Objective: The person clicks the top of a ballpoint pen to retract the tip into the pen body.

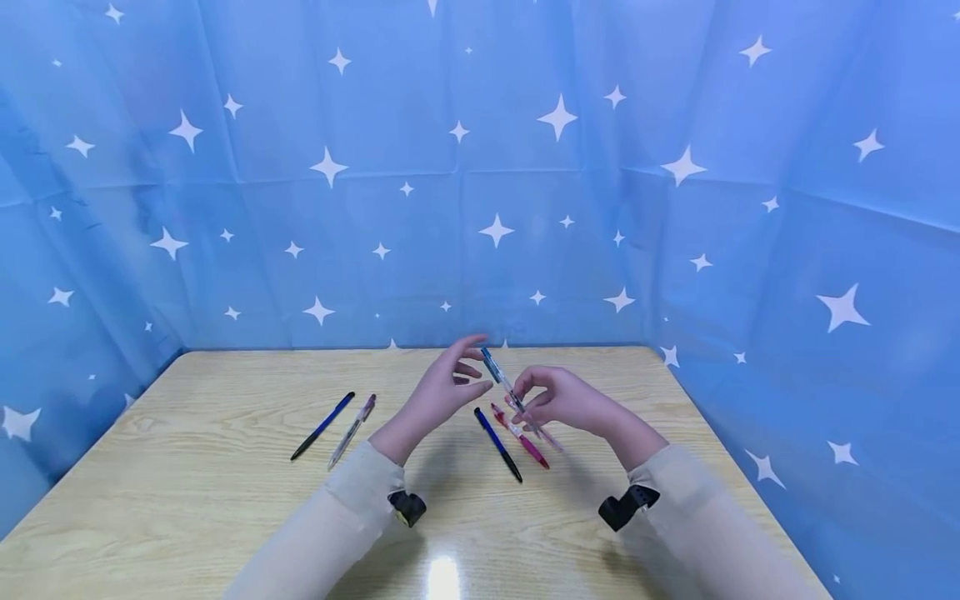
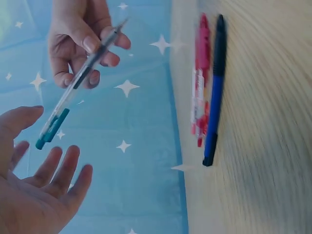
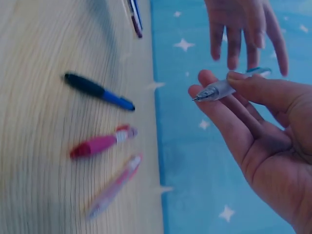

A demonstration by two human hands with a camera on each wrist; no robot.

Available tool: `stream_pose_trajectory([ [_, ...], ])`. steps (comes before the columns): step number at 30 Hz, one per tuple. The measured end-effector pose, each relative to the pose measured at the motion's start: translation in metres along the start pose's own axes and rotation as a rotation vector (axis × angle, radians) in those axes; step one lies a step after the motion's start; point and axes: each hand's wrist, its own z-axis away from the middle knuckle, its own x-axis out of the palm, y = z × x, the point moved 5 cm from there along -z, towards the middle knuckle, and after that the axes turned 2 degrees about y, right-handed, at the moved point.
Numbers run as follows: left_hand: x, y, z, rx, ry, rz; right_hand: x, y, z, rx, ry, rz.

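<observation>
My right hand (image 1: 562,397) pinches a clear pen with a teal clip (image 2: 73,92) between thumb and fingers, holding it tilted above the table. Its metal tip shows in the right wrist view, beyond the fingertips of the right hand (image 3: 273,126). My left hand (image 1: 442,387) is at the pen's teal end, fingers spread and thumb apart, and seems not to touch it. Below the hands lie a blue pen with black ends (image 1: 498,446), a pink-red pen (image 3: 102,144) and a pale pink pen (image 3: 114,187).
Toward the left of the wooden table (image 1: 187,500) lie another blue and black pen (image 1: 322,427) and a clear pen with a purplish end (image 1: 352,432), side by side. A blue curtain with white stars (image 1: 420,208) stands behind the table and at both sides.
</observation>
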Motion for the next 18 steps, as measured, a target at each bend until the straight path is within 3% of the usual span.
stream_pose_trajectory([
  [3, -0.004, 0.002, 0.004, -0.029, 0.019, 0.095, 0.008, -0.007, 0.0, -0.023, 0.008, -0.027],
  [7, -0.008, 0.003, 0.009, -0.052, 0.042, 0.148, 0.018, -0.012, 0.0, -0.051, 0.009, -0.057],
  [12, -0.012, 0.009, 0.013, -0.033, 0.068, 0.176, 0.028, -0.015, 0.0, -0.079, 0.029, -0.133],
  [18, -0.013, 0.017, 0.017, -0.027, 0.064, 0.348, 0.041, -0.018, 0.001, -0.111, 0.089, -0.217],
])
